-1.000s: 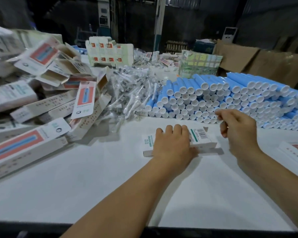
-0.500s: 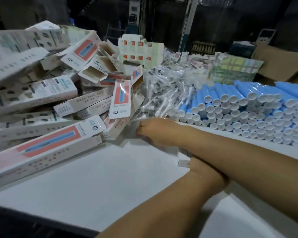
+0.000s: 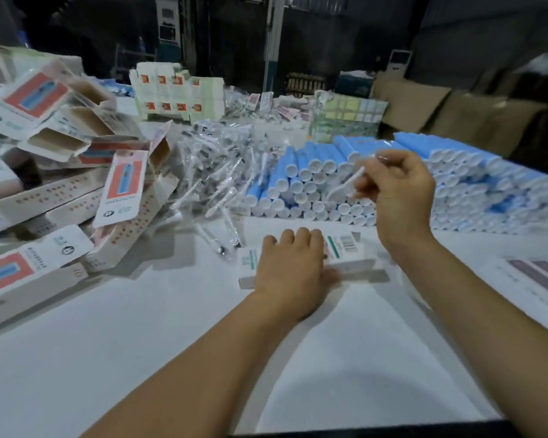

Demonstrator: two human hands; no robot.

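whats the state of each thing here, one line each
left hand, grips small box, holding it on table
right hand, pinches wrapped toothbrush, raised over blue tubes
small box, lying flat
blue tubes, stacked on their sides, capped
carton pile, jumbled, several ends open
toothbrush heap, loose, wrapped

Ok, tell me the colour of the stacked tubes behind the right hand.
The tubes have light blue bodies and white caps; the head view shows them best.
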